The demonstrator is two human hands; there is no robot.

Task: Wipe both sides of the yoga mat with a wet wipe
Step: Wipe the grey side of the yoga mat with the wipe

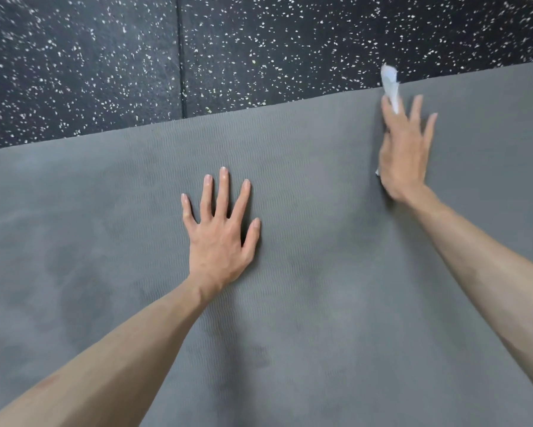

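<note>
Item 1. Black rubber floor with white speckles (83,66): fills the far part of the view, with one seam running front to back. It carries the mat.

Item 2. Grey ribbed foam yoga mat (305,288): lies flat on the floor, its far edge running across the view from lower left to upper right. Darker, damp-looking patches show toward its left and near-middle areas; the stretch toward the right reads paler, likely not yet wiped.

Item 3. Left hand (219,238): laid palm down near the middle of the mat, fingers straight and spread apart, holding nothing. It appears to pin the mat in place.

Item 4. Right hand (405,149): flat on the mat close to its far edge, fingers extended and a little fanned, blurred by motion. It presses the wipe beneath palm and fingers.

Item 5. White crumpled wet wipe (390,86): caught under the right hand, one end sticking out past the fingertips and reaching over the mat's far edge onto the floor.

Risks, as judged:
- The wipe is bunched into a narrow strip, so each pass covers little and may leave streaks unwiped.
- Its loose end overhangs the floor and could pick up grit, then drag it back onto the mat.
- Only one face is up; the underside is presumably outstanding.
</note>
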